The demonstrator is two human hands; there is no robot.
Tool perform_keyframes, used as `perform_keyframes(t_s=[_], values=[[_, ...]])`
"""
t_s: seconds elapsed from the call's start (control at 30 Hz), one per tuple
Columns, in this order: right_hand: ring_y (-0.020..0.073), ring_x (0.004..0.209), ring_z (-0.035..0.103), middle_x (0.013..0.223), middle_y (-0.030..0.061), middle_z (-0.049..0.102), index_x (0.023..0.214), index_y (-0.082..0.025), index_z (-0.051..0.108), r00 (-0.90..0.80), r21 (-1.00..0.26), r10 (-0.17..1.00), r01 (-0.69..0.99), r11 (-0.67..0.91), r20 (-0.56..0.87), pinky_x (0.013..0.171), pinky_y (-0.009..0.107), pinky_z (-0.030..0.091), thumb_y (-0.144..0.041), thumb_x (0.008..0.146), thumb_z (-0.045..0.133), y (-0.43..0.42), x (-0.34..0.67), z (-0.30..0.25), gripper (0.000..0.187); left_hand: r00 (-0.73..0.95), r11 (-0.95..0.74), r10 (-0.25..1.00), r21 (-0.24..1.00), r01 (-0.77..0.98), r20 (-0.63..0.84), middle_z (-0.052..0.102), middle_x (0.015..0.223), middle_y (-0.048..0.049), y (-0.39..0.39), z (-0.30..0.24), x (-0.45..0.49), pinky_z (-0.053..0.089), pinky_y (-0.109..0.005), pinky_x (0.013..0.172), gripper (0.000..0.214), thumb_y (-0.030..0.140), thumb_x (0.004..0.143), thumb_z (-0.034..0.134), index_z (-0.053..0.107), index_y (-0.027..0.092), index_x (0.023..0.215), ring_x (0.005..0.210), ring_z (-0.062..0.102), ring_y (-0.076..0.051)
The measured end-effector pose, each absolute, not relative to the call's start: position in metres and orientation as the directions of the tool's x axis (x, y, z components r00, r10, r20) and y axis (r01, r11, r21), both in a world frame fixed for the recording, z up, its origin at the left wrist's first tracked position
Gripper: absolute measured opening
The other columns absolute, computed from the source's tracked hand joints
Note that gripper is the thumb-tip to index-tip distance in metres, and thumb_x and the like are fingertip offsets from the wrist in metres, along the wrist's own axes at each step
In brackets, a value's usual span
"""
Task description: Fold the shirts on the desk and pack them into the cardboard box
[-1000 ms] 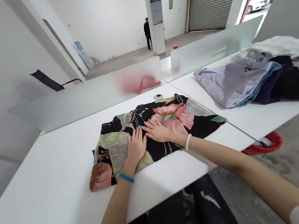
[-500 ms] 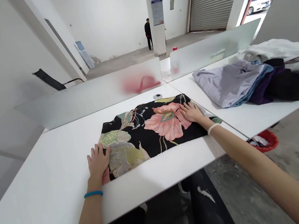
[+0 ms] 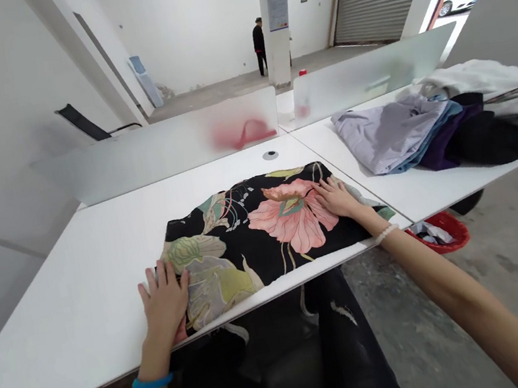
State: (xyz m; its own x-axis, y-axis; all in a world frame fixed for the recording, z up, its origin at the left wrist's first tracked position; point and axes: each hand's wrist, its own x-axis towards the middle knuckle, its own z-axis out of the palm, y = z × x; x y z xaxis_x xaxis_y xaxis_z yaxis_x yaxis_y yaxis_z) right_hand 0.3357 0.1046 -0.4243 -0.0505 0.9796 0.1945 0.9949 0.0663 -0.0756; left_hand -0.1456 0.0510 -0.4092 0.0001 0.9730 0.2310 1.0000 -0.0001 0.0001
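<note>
White table carrying black floral fabric, folded and lying flat.
Left hand open, palm down on the fabric's near left edge; right hand open, palm down on its right end; neither grips.

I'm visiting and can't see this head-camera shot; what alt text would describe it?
A person's left hand and right hand rest on a folded black floral cloth on a white table. Piled clothes lie to the right.
</note>
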Motion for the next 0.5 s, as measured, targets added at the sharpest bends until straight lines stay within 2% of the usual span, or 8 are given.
perform_keyframes(t_s=[0.1, 0.17, 0.23, 0.33, 0.5], values=[[0.0361, 0.139, 0.027, 0.149, 0.0147, 0.037, 0.139, -0.015, 0.046, -0.186, -0.067, 0.951, 0.976, 0.208, 0.248, 0.108, 0.063, 0.020, -0.027, 0.097, 0.027, 0.079, 0.304, -0.416, 0.048, 0.185, -0.174, 0.941, -0.063, 0.983, 0.282, 0.035, 0.150, -0.0176, 0.033, -0.412, -0.111, 0.019, -0.060, 0.111, 0.059, 0.038, 0.093, 0.028, 0.040, 0.005, 0.141, 0.141, 0.021, -0.038], [0.0329, 0.140, 0.027, 0.150, 0.0119, 0.036, 0.140, -0.017, 0.046, -0.322, -0.065, 0.905, 0.934, 0.352, 0.277, 0.110, 0.061, 0.019, -0.025, 0.097, 0.028, 0.055, 0.272, -0.413, 0.047, 0.320, -0.314, 0.909, -0.066, 0.947, 0.267, 0.037, 0.149, -0.0152, 0.022, -0.419, -0.087, 0.023, -0.057, 0.111, 0.058, 0.039, 0.094, 0.027, 0.041, 0.008, 0.141, 0.139, 0.028, -0.035], [0.0306, 0.141, 0.024, 0.151, 0.0106, 0.034, 0.141, -0.017, 0.043, -0.430, -0.080, 0.857, 0.880, 0.468, 0.283, 0.111, 0.057, 0.021, -0.025, 0.098, 0.030, 0.032, 0.241, -0.412, 0.047, 0.383, -0.382, 0.888, -0.056, 0.923, 0.256, 0.039, 0.148, -0.0134, 0.010, -0.426, -0.070, 0.027, -0.054, 0.110, 0.056, 0.039, 0.095, 0.025, 0.043, 0.011, 0.140, 0.138, 0.033, -0.033], [0.0284, 0.141, 0.025, 0.150, 0.0105, 0.035, 0.140, -0.014, 0.045, -0.497, -0.140, 0.825, 0.827, 0.544, 0.269, 0.112, 0.053, 0.024, -0.029, 0.099, 0.033, 0.011, 0.213, -0.417, 0.046, 0.352, -0.352, 0.893, -0.055, 0.935, 0.279, 0.041, 0.147, -0.0122, -0.007, -0.436, -0.069, 0.031, -0.053, 0.109, 0.057, 0.041, 0.095, 0.025, 0.043, 0.011, 0.140, 0.136, 0.036, -0.032], [0.0284, 0.136, 0.036, 0.145, 0.0112, 0.042, 0.139, -0.015, 0.046, -0.453, -0.208, 0.848, 0.833, 0.513, 0.277, 0.109, 0.053, 0.032, -0.031, 0.097, 0.040, 0.009, 0.212, -0.423, 0.045, 0.255, -0.252, 0.920, -0.048, 0.966, 0.297, 0.041, 0.146, -0.0126, -0.033, -0.439, -0.099, 0.033, -0.054, 0.107, 0.059, 0.047, 0.095, 0.026, 0.043, 0.013, 0.140, 0.136, 0.037, -0.032]])
